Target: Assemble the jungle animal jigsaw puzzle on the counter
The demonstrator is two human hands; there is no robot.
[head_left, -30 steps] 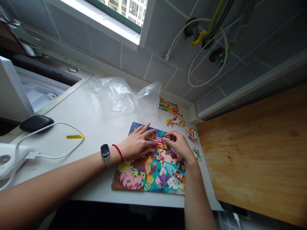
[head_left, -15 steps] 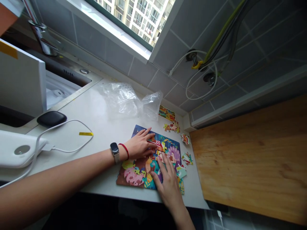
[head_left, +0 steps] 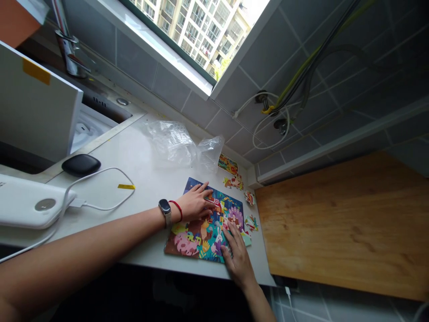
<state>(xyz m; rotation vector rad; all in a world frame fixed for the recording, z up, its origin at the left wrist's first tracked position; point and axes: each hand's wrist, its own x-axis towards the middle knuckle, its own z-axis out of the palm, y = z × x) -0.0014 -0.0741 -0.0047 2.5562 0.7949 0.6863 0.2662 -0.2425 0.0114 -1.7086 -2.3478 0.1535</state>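
A colourful jigsaw puzzle (head_left: 187, 241) lies on the white counter (head_left: 140, 205) near its front edge. My left hand (head_left: 196, 203) rests flat on the puzzle's upper left part, fingers spread. A smartwatch and a red cord sit on that wrist. Fingers stretched out, my right hand (head_left: 236, 257) lies flat on the puzzle's lower right corner. Loose puzzle pieces (head_left: 250, 222) lie just right of the puzzle, and more pieces (head_left: 233, 182) lie behind it. Neither hand grips anything.
Crumpled clear plastic bags (head_left: 177, 143) lie behind the puzzle. A white device (head_left: 30, 203) with a cable and a black pod (head_left: 81, 164) sit at the left by a sink. A wooden board (head_left: 338, 223) fills the right. Cables hang on the tiled wall.
My right hand has left the puzzle's top middle and come down flat onto its lower right corner. The camera has tilted up, showing more window. My left hand stays put.
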